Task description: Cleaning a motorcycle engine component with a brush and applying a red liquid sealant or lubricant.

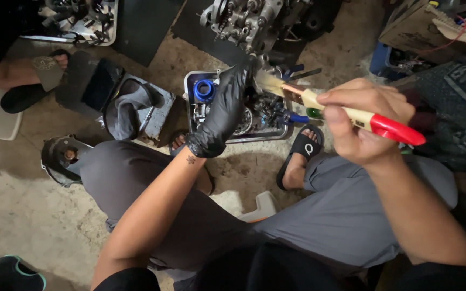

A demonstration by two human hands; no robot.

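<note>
Black nitrile glove on the left hand [223, 110], bare right hand [363, 121], both up over a shallow metal tray [190, 81] that sits on the concrete floor [22, 205] between the person's feet. The left hand is curled around a small dark metal part [251, 69], fingers closed on it, holding it just above the tray's middle; I can't make out exactly what the part is, it's mostly hidden by the glove. The right hand has its fingers wrapped tight round the cream and red handle of a paintbrush [346, 112], and the pale bristles are touching or right beside that part. So going by this, the brushing looks to be mid-way: the part is in hand and being worked on, not set down. Lots seems left, since the tray is packed with bits, including a blue ring-shaped piece [204, 90] near its left edge and a heap of dark greasy components toward the right, none looking especially clean. Just beyond the tray's far edge stands a bigger engine assembly [244, 19], stripped and open. Off to the left on the floor lie a crumpled grey rag [130, 105] and a round dark cover [63, 158], well apart from the hands. Can't tell whether there's any liquid in the tray.
</note>
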